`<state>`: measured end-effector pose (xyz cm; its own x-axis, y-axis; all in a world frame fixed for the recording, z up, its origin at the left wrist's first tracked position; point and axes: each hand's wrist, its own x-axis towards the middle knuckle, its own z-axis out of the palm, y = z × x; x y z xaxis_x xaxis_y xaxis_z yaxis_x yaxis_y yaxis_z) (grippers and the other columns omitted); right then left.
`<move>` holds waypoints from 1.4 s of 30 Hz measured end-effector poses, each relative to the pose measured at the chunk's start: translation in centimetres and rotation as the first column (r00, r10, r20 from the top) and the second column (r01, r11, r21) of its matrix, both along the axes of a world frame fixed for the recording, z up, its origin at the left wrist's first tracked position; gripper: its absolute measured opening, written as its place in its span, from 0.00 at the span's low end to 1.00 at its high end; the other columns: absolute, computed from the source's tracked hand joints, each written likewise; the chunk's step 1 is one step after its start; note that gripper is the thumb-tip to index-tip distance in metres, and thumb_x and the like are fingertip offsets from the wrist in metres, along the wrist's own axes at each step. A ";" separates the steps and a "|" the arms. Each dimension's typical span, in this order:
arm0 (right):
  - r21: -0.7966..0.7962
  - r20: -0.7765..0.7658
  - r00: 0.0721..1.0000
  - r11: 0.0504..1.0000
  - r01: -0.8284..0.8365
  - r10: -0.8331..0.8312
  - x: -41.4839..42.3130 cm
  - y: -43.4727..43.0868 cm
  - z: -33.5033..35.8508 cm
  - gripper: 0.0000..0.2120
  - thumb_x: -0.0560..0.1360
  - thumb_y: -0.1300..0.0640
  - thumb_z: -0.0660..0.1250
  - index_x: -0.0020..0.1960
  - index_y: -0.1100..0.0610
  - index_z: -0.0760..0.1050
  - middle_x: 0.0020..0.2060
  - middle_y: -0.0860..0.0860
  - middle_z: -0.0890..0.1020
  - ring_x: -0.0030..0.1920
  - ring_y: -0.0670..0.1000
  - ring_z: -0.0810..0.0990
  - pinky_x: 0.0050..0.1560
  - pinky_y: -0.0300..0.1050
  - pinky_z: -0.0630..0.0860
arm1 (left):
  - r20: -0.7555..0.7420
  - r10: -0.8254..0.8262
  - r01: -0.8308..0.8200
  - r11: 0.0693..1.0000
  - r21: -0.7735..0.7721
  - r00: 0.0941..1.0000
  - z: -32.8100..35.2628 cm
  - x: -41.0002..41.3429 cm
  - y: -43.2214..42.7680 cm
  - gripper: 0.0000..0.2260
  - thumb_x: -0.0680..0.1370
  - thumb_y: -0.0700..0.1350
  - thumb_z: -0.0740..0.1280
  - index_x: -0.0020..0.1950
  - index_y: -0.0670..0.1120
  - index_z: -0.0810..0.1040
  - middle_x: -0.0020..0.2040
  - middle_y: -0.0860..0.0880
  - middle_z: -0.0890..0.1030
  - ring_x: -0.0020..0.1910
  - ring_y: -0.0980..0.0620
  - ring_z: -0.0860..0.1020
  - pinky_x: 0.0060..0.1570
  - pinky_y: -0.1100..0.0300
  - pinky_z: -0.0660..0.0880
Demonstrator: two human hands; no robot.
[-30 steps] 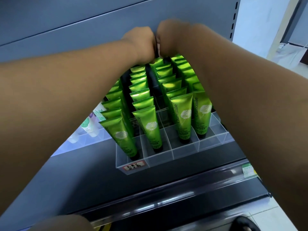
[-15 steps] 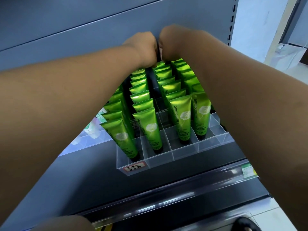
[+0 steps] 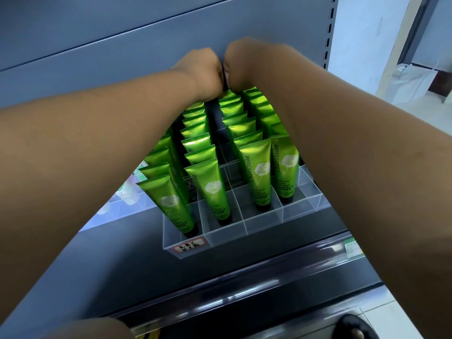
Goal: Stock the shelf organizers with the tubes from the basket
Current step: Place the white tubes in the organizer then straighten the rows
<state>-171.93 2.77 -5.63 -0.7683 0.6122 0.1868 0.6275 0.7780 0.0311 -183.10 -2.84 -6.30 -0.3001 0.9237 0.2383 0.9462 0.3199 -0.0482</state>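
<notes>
A clear acrylic shelf organizer (image 3: 220, 237) stands on the dark shelf, divided into lanes. Several green Chamomile tubes (image 3: 212, 189) stand cap-down in its lanes, row behind row. Both my arms reach over them to the back of the organizer. My left hand (image 3: 203, 72) and my right hand (image 3: 244, 62) are close together above the rear tubes, against the grey back panel. A thin dark sliver shows between them. I see only the backs of the hands; the fingers are hidden. The basket is out of view.
A second clear organizer with a white tube (image 3: 127, 194) stands to the left. The shelf's front rail carries a green price tag (image 3: 352, 248). The grey back panel (image 3: 122, 57) rises behind. A white bag (image 3: 411, 81) lies on the floor at right.
Both hands stay together at the back row. They sit slightly lower in the picture as the view shifts; nothing else has visibly moved.
</notes>
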 end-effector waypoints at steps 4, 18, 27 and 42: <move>-0.019 0.001 1.000 1.000 -0.003 0.003 0.2 -0.3 0.0 0.13 0.76 0.59 0.65 0.35 0.57 0.67 0.36 0.56 0.72 0.43 0.62 0.73 0.50 0.51 0.75 | -0.006 -0.016 0.016 1.000 -0.012 1.000 0.0 0.0 -0.2 0.09 0.76 0.45 0.69 0.53 0.43 0.84 0.48 0.42 0.83 0.48 0.39 0.79 0.45 0.55 0.70; 0.012 -0.058 0.996 0.998 -0.063 0.064 1.3 -1.2 0.7 0.14 0.80 0.56 0.60 0.56 0.62 0.80 0.56 0.63 0.82 0.56 0.63 0.80 0.54 0.49 0.74 | 0.049 0.037 -0.042 0.994 0.105 0.998 0.8 0.9 -3.7 0.11 0.76 0.46 0.67 0.51 0.41 0.84 0.49 0.38 0.83 0.51 0.36 0.80 0.45 0.53 0.74; -0.124 -0.242 0.970 0.992 -0.024 -0.007 6.3 -6.0 2.6 0.26 0.80 0.40 0.61 0.70 0.56 0.73 0.68 0.57 0.76 0.69 0.60 0.74 0.67 0.52 0.72 | 0.110 0.149 -0.177 0.931 0.319 0.983 1.7 6.5 -11.8 0.18 0.82 0.57 0.60 0.55 0.44 0.79 0.55 0.37 0.82 0.57 0.35 0.78 0.54 0.47 0.77; -0.137 -0.674 0.737 0.989 -0.063 -0.046 19.0 -11.2 -3.2 0.11 0.78 0.54 0.65 0.55 0.53 0.83 0.53 0.52 0.83 0.54 0.54 0.80 0.53 0.51 0.78 | 0.127 -0.159 0.065 0.834 0.548 0.979 -2.2 15.7 -17.0 0.13 0.79 0.54 0.65 0.60 0.51 0.82 0.56 0.53 0.83 0.63 0.44 0.75 0.65 0.39 0.70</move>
<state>-152.98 -8.39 -8.79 -0.4790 0.6676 0.5700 0.4344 0.7445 -0.5069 -167.36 -19.85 -8.53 -0.2802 0.6923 0.6650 0.9563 0.1414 0.2558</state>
